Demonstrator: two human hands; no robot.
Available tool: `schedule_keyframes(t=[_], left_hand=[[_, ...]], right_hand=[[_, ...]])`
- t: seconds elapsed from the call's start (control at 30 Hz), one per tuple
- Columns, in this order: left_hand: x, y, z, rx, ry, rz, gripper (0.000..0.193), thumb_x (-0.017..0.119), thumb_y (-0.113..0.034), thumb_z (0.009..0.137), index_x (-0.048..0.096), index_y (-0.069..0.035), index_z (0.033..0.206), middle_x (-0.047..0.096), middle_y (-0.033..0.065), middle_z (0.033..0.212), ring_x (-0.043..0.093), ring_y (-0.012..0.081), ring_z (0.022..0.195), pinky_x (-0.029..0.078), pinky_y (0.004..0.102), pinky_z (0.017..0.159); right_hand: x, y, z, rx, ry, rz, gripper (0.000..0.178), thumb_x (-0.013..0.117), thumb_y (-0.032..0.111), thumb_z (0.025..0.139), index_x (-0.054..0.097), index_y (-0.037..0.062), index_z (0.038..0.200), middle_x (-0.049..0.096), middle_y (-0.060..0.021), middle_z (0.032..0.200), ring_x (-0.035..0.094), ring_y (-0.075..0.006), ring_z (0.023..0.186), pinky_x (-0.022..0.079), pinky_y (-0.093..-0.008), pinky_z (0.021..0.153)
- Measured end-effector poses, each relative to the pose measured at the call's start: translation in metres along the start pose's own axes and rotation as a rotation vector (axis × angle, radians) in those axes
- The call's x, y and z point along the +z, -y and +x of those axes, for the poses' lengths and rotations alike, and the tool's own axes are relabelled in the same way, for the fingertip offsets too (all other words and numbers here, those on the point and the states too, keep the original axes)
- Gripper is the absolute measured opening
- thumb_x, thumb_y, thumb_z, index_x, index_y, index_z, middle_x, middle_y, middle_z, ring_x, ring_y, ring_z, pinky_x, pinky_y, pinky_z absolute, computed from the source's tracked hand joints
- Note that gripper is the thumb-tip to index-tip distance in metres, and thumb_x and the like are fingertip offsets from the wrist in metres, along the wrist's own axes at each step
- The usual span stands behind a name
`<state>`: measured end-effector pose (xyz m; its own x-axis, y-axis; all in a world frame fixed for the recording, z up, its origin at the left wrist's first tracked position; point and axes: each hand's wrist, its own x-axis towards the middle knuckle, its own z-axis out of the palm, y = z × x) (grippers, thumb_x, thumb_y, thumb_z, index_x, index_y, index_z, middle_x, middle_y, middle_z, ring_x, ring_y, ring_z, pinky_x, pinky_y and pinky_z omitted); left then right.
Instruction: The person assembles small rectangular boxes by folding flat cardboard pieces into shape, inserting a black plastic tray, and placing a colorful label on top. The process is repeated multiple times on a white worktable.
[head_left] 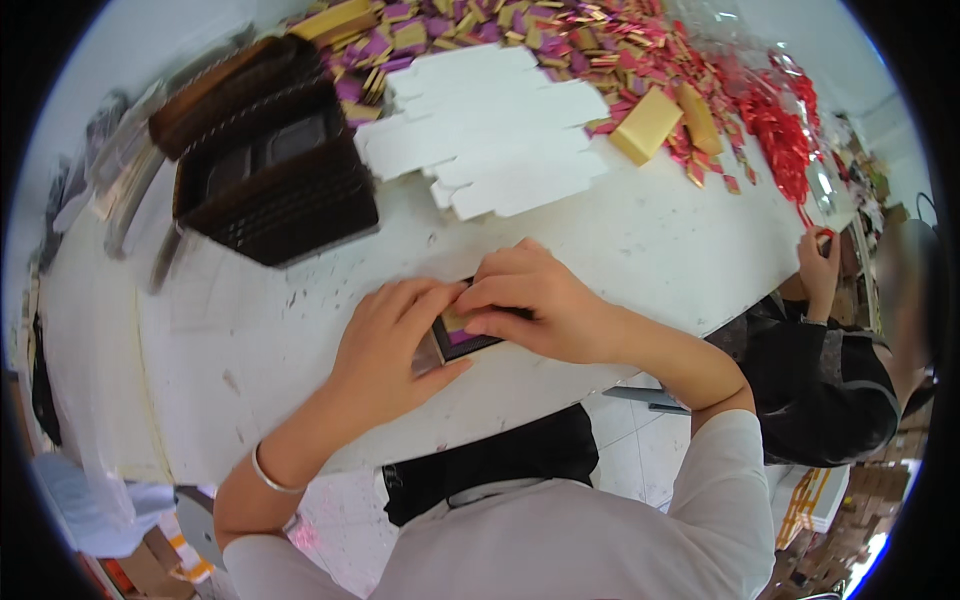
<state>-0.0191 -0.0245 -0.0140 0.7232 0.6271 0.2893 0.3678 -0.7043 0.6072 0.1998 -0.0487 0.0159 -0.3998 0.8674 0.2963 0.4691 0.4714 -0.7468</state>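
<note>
Small box [470,349]: black-rimmed, on the near side of the desk [230,370], between the two hands; its far and right parts are covered by fingers.
Left hand [385,335]: its grip grasps the small box from the left, thumb along the near side (the fingertips are partly out of sight).
Right hand [535,300]: fingers curled over the small box; I cannot tell whether its grip is closed on anything.
Purple and gold filling [460,337]: inside the small box, mostly hidden.
Dark container [290,190]: far left, open; its contents are too dark to make out.
White card stack [490,130]: far middle, notched edges, hiding some loose pieces [440,30] behind it.
Gold blocks [645,127]: far right, beside the loose pieces.
Red strands [775,135]: far right, tangled with blurred clear plastic.
Co-worker's hand [818,265]: at the right, body partly cut off.
</note>
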Motion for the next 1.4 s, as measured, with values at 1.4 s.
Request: schedule_keyframes(t=[1.4], left_hand=[[0.006, -0.006, -0.003, 0.060, -0.055, 0.020, 0.063, 0.080, -0.020, 0.067, 0.055, -0.007, 0.123, 0.055, 0.0090, 0.111, 0.054, 0.0270, 0.097, 0.044, 0.0377, 0.083]], right_hand=[[-0.001, 0.002, -0.059, 0.049, -0.225, -0.337, 0.019, 0.074, 0.006, 0.075, 0.065, 0.0040, 0.092, 0.051, -0.0110, 0.101, 0.053, -0.0260, 0.090, 0.044, -0.0362, 0.085]])
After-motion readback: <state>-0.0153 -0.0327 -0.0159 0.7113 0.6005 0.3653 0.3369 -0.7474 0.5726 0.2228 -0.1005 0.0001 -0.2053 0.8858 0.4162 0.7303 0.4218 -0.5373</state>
